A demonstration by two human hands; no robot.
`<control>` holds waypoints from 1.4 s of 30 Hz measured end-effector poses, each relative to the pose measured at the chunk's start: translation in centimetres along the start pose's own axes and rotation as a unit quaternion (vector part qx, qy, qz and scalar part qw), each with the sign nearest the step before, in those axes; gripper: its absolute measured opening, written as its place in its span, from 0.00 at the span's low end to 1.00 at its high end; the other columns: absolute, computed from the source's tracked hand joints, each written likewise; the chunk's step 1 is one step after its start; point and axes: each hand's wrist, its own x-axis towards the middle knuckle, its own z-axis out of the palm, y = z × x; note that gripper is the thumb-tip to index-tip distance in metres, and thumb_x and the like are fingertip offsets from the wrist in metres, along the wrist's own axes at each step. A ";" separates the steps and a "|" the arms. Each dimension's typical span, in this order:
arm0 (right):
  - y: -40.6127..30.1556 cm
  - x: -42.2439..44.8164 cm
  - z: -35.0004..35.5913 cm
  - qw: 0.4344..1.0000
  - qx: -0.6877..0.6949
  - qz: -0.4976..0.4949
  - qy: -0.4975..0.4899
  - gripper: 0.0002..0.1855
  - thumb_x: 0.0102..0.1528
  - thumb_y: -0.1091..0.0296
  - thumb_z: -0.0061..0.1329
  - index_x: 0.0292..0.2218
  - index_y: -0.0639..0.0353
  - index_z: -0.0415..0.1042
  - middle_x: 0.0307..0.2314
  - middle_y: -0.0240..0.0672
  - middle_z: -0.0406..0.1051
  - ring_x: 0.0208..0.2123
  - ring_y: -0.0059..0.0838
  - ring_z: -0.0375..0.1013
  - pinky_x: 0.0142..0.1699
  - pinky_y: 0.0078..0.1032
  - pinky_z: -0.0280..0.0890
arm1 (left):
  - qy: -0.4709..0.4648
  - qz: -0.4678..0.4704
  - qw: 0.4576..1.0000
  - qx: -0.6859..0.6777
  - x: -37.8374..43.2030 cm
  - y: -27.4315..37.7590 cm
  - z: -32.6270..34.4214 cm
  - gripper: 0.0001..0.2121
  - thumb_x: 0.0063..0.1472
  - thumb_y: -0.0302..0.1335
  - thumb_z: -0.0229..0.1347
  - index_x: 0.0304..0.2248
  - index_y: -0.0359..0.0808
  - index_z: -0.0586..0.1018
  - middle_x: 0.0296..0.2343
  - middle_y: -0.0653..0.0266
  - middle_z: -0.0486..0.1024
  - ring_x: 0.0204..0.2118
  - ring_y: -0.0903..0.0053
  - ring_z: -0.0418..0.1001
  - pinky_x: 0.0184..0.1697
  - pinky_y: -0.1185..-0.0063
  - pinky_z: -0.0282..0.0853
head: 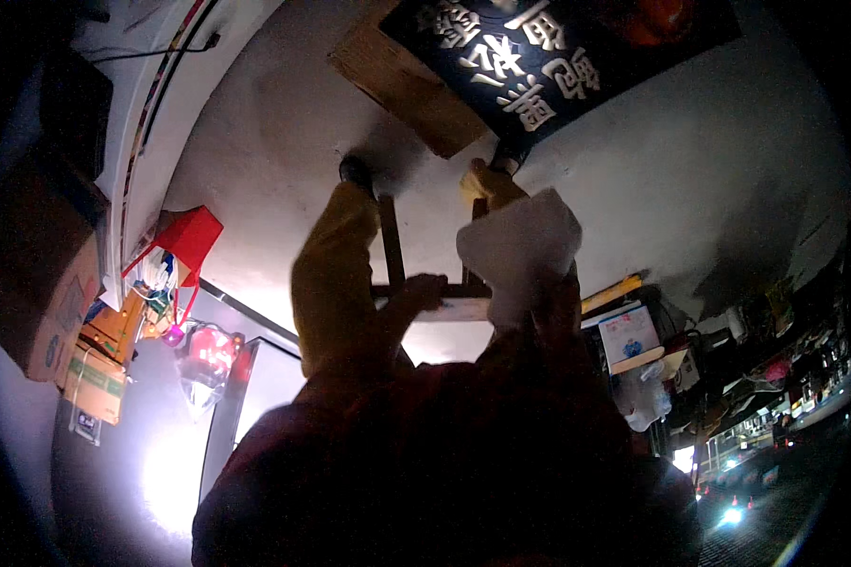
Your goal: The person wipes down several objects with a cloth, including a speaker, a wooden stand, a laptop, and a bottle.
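Much is in shadow. My right hand (554, 294) holds a crumpled pale cloth or sheet (521, 230), which covers part of the right knee and of a dark wooden frame. My left hand (424, 289) is at the crossbar (468, 291) of this frame, between the legs; its grip is too dark to make out. Two dark uprights (391, 241) of the frame run from the crossbar towards the feet. Yellowish trousers (335, 276) and dark shoes (356, 171) show on either side.
Ahead lie a brown cardboard box (415, 92) and a black signboard with raised writing (574, 64). On the left are a red bag (195, 237), clear plastic packaging (206, 365) and cartons (96, 383). Boxes, a plastic bag (642, 397) and cluttered goods stand on the right.
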 end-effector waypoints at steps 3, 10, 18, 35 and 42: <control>-2.0 2.5 0.0 0.999 -0.045 -0.007 -0.007 0.35 0.47 0.67 0.53 0.55 0.62 0.55 0.42 0.39 0.65 0.44 0.36 0.67 0.48 0.36 0.65 | -0.103 -0.039 0.988 0.104 0.0 1.6 -6.6 0.23 0.46 0.37 0.62 0.40 0.34 0.70 0.34 0.48 0.74 0.39 0.55 0.73 0.39 0.61 0.69; 1.3 5.1 0.5 0.998 -0.036 -0.020 0.046 0.31 0.45 0.74 0.54 0.51 0.64 0.60 0.36 0.35 0.69 0.35 0.31 0.70 0.39 0.27 0.69 | -0.122 -0.079 0.978 0.147 -3.1 -1.4 -14.9 0.22 0.42 0.34 0.65 0.38 0.38 0.73 0.33 0.54 0.77 0.42 0.59 0.74 0.42 0.62 0.70; 4.0 3.7 13.0 0.964 0.103 -0.105 0.221 0.32 0.45 0.72 0.56 0.51 0.67 0.60 0.42 0.40 0.67 0.43 0.34 0.68 0.45 0.28 0.67 | -0.201 -0.096 0.957 0.188 -6.9 -10.0 -21.0 0.21 0.45 0.35 0.64 0.38 0.38 0.72 0.34 0.55 0.76 0.42 0.59 0.74 0.43 0.63 0.70; -0.1 12.9 8.6 0.861 -0.062 -0.345 0.369 0.27 0.52 0.62 0.47 0.51 0.65 0.62 0.47 0.45 0.65 0.49 0.39 0.65 0.53 0.39 0.60 | -0.018 0.013 0.969 0.245 -4.5 -5.5 -29.0 0.14 0.53 0.27 0.54 0.41 0.33 0.73 0.36 0.51 0.73 0.41 0.59 0.70 0.44 0.63 0.66; -6.2 18.2 4.8 0.792 -0.049 -0.367 0.486 0.23 0.62 0.57 0.35 0.50 0.66 0.63 0.50 0.48 0.63 0.53 0.40 0.61 0.57 0.44 0.55 | 0.529 0.150 0.835 0.024 -6.1 -1.1 -44.1 0.08 0.62 0.27 0.44 0.34 0.33 0.73 0.22 0.62 0.69 0.23 0.75 0.67 0.28 0.78 0.64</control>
